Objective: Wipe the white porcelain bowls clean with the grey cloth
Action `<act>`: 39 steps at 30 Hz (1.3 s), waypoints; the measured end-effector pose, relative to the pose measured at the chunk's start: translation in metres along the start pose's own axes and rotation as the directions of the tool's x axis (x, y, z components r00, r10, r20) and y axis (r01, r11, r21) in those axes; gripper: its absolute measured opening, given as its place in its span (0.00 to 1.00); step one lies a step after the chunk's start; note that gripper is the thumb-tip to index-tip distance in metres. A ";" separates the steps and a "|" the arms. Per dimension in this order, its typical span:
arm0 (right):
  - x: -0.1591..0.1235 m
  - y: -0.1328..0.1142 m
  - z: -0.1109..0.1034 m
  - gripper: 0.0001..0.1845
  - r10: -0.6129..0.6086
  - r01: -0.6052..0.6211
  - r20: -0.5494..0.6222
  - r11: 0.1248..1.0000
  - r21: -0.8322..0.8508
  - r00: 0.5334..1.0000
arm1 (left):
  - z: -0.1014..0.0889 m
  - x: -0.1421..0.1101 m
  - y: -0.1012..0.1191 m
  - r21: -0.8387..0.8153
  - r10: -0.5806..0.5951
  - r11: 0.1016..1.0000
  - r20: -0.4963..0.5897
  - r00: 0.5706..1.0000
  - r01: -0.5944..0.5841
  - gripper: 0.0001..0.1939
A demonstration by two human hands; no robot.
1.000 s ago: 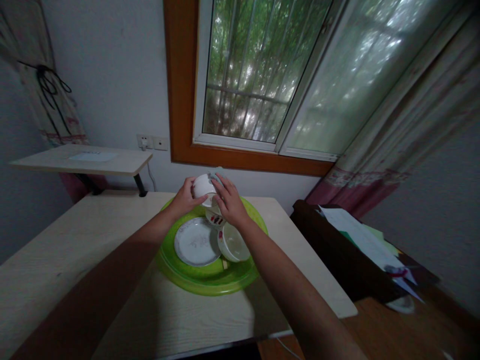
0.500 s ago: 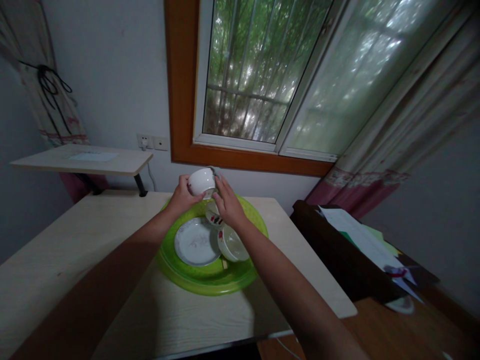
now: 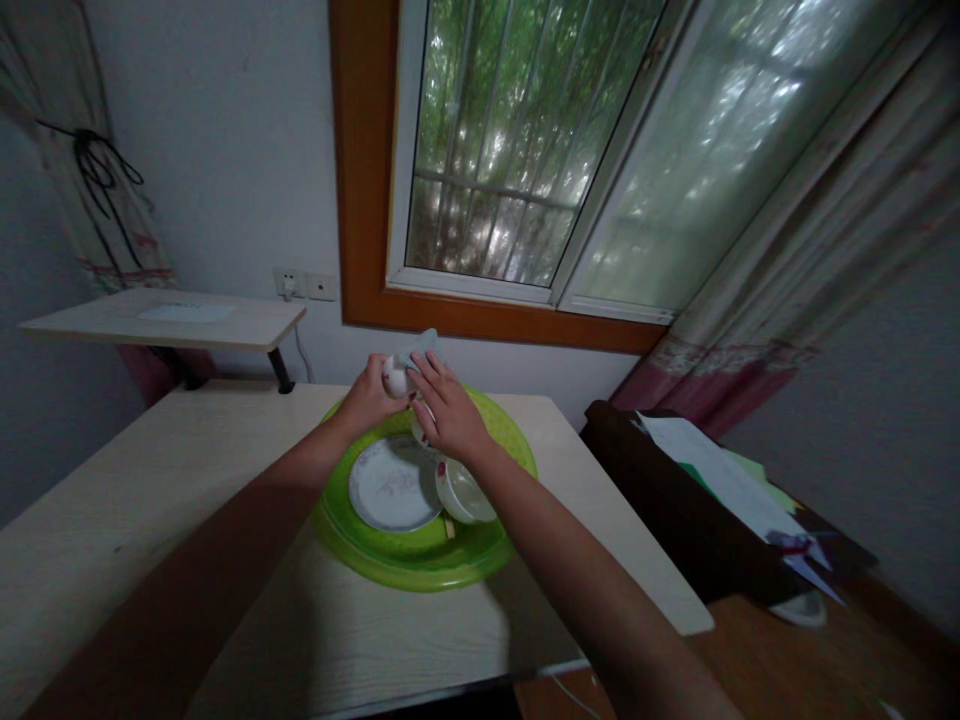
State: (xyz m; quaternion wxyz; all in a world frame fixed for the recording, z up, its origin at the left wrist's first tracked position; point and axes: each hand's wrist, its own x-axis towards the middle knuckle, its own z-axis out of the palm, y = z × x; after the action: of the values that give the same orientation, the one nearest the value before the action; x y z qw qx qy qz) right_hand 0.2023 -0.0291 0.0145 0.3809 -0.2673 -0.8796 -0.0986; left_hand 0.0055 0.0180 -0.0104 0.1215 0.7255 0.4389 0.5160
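Observation:
My left hand (image 3: 367, 393) grips a small white bowl (image 3: 393, 379) from its left side, above the far part of a green round basin (image 3: 412, 575). Over the bowl's right side, my right hand (image 3: 451, 412) presses a pale grey-blue cloth (image 3: 420, 347) with its fingers laid across it. Below the hands, the basin holds a white plate (image 3: 394, 487) with a faint pattern and a flowered bowl (image 3: 463, 492) tilted at its right. A second bowl (image 3: 418, 430) behind them is mostly hidden by my right hand. A short tan piece (image 3: 449, 527) lies near the plate.
The basin stands on a pale wooden table (image 3: 247, 500). A small raised shelf (image 3: 180, 325) with a paper on it is at the back left. At the right, a dark brown piece of furniture (image 3: 652, 500) carries papers (image 3: 720, 470). A window is behind.
My right hand has shifted over the bowl's side, and more of the cloth now shows, standing up above the bowl. The bowl has turned and is more covered. The basin's contents have stayed put.

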 end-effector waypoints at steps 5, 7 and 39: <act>-0.001 0.004 0.005 0.31 0.092 -0.088 -0.062 0.994 0.073 0.994 | 0.000 0.000 0.000 0.058 0.050 0.997 -0.020 0.999 -0.049 0.33; -0.003 0.010 0.010 0.31 0.195 -0.181 -0.088 0.973 0.143 0.977 | 0.000 -0.001 -0.001 0.083 0.053 0.995 -0.030 0.998 -0.050 0.33; -0.004 0.011 0.005 0.30 0.188 -0.185 -0.075 0.982 0.039 0.979 | 0.001 -0.001 0.002 0.082 0.054 0.995 0.027 0.998 -0.056 0.30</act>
State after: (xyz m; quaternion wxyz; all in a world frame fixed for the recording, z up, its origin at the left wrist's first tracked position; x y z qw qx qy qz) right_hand 0.2078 -0.0196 0.0074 0.4270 -0.3385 -0.8364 -0.0588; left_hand 0.0076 0.0165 -0.0098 0.0822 0.7481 0.4382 0.4915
